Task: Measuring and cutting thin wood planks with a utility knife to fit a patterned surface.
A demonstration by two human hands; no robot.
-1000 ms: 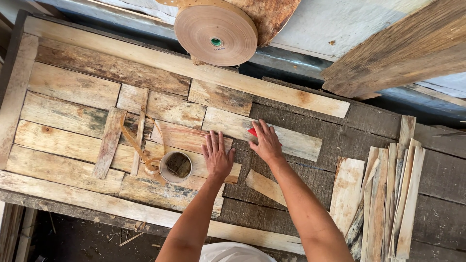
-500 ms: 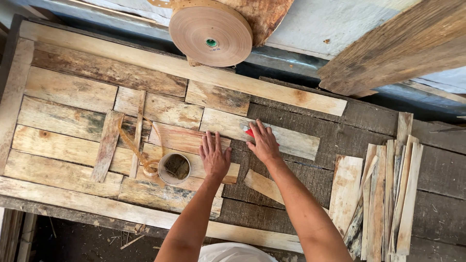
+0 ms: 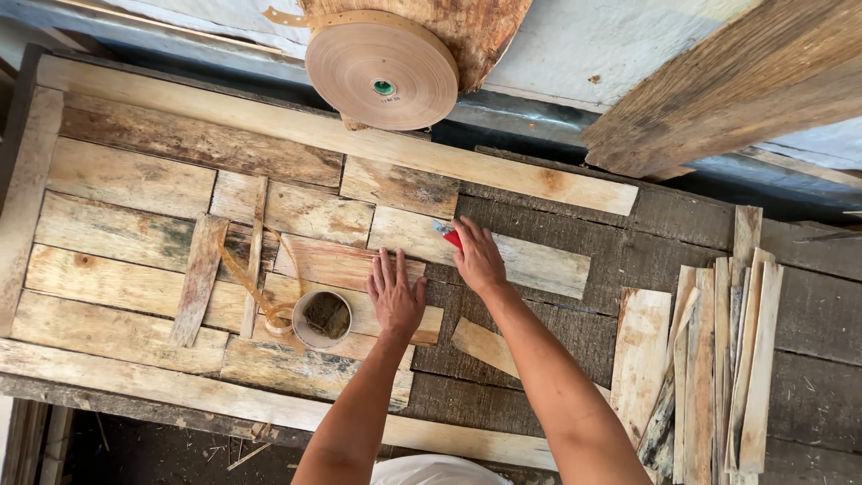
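Observation:
My left hand (image 3: 394, 294) lies flat, fingers spread, on a reddish thin wood sheet (image 3: 334, 263) in the middle of the bench. My right hand (image 3: 477, 257) rests just to its right, closed around a small red tool (image 3: 450, 236) whose tip points at a pale wood sheet (image 3: 530, 263). A small roll of brown tape (image 3: 321, 319) sits left of my left hand, its loose strip (image 3: 249, 283) curling across the sheets.
Several thin wood sheets cover the left of the bench (image 3: 628, 224) inside long border strips (image 3: 296, 130). A large roll of brown tape (image 3: 382, 76) leans at the back. A stack of narrow wood strips (image 3: 732, 350) lies at the right. A small offcut (image 3: 485, 346) lies near my right forearm.
Both hands have stayed on the sheets, hardly shifting. The view has moved slightly.

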